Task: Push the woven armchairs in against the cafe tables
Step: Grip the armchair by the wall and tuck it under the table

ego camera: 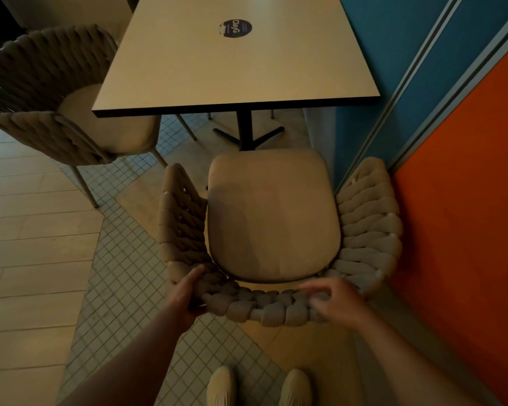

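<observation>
A beige woven armchair (273, 218) stands right below me, its seat cushion facing a white cafe table (232, 65). The cushion's front edge sits just short of the table's near edge. My left hand (185, 291) grips the chair's braided back rim at its left corner. Blurred, my right hand (335, 300) rests on the rim's right part with fingers curled over it. A second woven armchair (41, 92) stands at the table's left side, its seat partly under the tabletop.
A blue and orange partition wall (452, 142) runs close along the chair's right arm. The table's black pedestal base (247, 133) stands ahead of the seat. My two shoes (258, 388) are on the tiled floor behind the chair.
</observation>
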The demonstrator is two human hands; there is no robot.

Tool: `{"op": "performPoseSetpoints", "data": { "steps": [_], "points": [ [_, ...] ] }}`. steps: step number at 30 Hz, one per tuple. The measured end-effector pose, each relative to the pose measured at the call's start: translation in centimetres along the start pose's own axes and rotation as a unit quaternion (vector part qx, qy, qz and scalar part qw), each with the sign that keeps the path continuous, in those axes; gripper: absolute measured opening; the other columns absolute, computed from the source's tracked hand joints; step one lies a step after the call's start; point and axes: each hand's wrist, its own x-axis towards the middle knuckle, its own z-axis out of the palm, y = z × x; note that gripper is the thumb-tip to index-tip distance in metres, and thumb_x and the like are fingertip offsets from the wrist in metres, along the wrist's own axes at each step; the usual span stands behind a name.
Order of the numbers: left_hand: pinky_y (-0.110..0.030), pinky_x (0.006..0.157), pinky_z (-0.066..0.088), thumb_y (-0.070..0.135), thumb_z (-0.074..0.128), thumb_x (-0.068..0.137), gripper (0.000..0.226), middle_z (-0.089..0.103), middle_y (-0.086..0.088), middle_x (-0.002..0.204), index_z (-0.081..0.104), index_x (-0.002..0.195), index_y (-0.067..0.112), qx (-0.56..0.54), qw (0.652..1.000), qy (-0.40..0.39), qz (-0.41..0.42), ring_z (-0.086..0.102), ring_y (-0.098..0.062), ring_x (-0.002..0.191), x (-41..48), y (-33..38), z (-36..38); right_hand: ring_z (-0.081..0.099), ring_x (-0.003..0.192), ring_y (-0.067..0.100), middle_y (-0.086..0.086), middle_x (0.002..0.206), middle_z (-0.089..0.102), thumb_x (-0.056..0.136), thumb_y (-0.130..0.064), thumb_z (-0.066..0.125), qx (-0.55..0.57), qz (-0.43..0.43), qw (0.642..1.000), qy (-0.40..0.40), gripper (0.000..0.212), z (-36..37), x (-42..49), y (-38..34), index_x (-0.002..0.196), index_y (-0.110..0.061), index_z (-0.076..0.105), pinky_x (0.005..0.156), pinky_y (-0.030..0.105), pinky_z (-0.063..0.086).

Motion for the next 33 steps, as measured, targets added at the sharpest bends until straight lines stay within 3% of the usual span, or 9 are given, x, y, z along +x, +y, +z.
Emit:
{"op": "performPoseSetpoints", "data": {
  "steps": [3,5,8,14,17,20,25,30,33],
  "points": [
    [-0.047,0.064,0.06,0.029,0.079,0.082,0.062,0.067,-0.016,0.117,0.048,0.136,0.024,-0.015,0.999,0.025,0.016,0.069,-0.038,0.098,-1.0,-0.9,0.6,0.07,0.07,0.011,0.001,0.075,0.076,0.09,-0.011,0.069,0.194,0.056,0.958,0.204,0.02,0.0,-0.1,0.5,0.074,-0.022,0.072,0.069,0.03,0.059],
    [-0.051,0.067,0.061,0.025,0.077,0.085,0.065,0.063,-0.015,0.117,0.042,0.139,0.029,-0.021,0.999,0.028,0.02,0.068,-0.039,0.097,-1.5,-1.3,1.1,0.064,0.053,0.017,0.004,0.056,0.069,0.089,-0.022,0.073,0.217,0.101,0.924,0.298,0.032,0.4,-0.2,1.5,0.059,-0.014,0.067,0.057,0.033,0.055],
    [-0.056,0.075,0.06,0.021,0.077,0.085,0.068,0.06,-0.015,0.117,0.038,0.139,0.031,-0.029,0.999,0.032,0.02,0.066,-0.039,0.098,-1.9,-1.5,1.4,0.063,0.054,0.026,0.007,0.051,0.064,0.082,-0.035,0.078,0.177,0.162,0.903,0.357,0.042,0.9,-0.5,3.3,0.053,-0.009,0.062,0.058,0.035,0.052],
    [-0.055,0.072,0.059,0.007,0.073,0.086,0.057,0.058,-0.009,0.106,0.038,0.123,0.033,-0.04,0.998,0.044,0.032,0.064,-0.032,0.093,-3.1,-2.2,2.2,0.06,0.067,0.028,0.014,0.07,0.064,0.078,-0.038,0.082,0.199,0.271,0.872,0.356,0.045,0.7,-1.0,3.6,0.06,-0.004,0.059,0.059,0.031,0.042],
    [-0.048,0.066,0.059,0.004,0.074,0.085,0.062,0.058,-0.011,0.112,0.039,0.13,0.028,-0.049,0.997,0.049,0.036,0.065,-0.032,0.094,-3.2,-2.6,2.5,0.068,0.084,0.031,0.017,0.093,0.071,0.068,-0.039,0.088,0.316,0.29,0.83,0.357,0.051,1.7,-0.7,3.6,0.094,0.001,0.07,0.064,0.033,0.05],
    [-0.053,0.063,0.06,0.009,0.08,0.079,0.076,0.059,-0.013,0.121,0.036,0.139,0.028,-0.054,0.997,0.046,0.029,0.066,-0.036,0.102,-2.9,-3.0,2.3,0.069,0.089,0.027,0.013,0.108,0.069,0.056,-0.037,0.091,0.466,0.296,0.766,0.329,0.072,2.6,0.0,4.2,0.114,-0.006,0.062,0.069,0.039,0.061],
    [-0.049,0.057,0.059,0.011,0.085,0.074,0.076,0.063,-0.018,0.125,0.044,0.138,0.021,-0.063,0.998,0.008,0.007,0.069,-0.037,0.099,-2.1,-3.3,1.8,0.068,0.089,0.031,0.011,0.107,0.067,0.08,-0.013,0.079,0.566,0.275,0.729,0.267,0.036,2.1,1.1,4.1,0.111,-0.011,0.061,0.074,0.052,0.059],
    [-0.058,0.058,0.06,0.001,0.076,0.082,0.063,0.06,-0.017,0.115,0.041,0.128,0.026,-0.064,0.998,-0.02,0.016,0.066,-0.04,0.1,-1.6,-3.2,1.3,0.07,0.1,0.035,0.015,0.119,0.07,0.087,-0.016,0.07,0.625,0.284,0.699,0.202,0.041,2.4,3.3,5.8,0.128,-0.016,0.061,0.065,0.053,0.059],
    [-0.063,0.065,0.057,0.002,0.075,0.079,0.068,0.062,-0.023,0.127,0.045,0.136,0.024,-0.084,0.996,-0.025,-0.001,0.068,-0.045,0.103,-0.9,-3.6,1.3,0.069,0.102,0.038,0.017,0.12,0.069,0.079,-0.006,0.064,0.635,0.292,0.688,0.193,0.048,2.8,4.5,7.3,0.127,-0.014,0.062,0.075,0.059,0.058]
  ]
}}
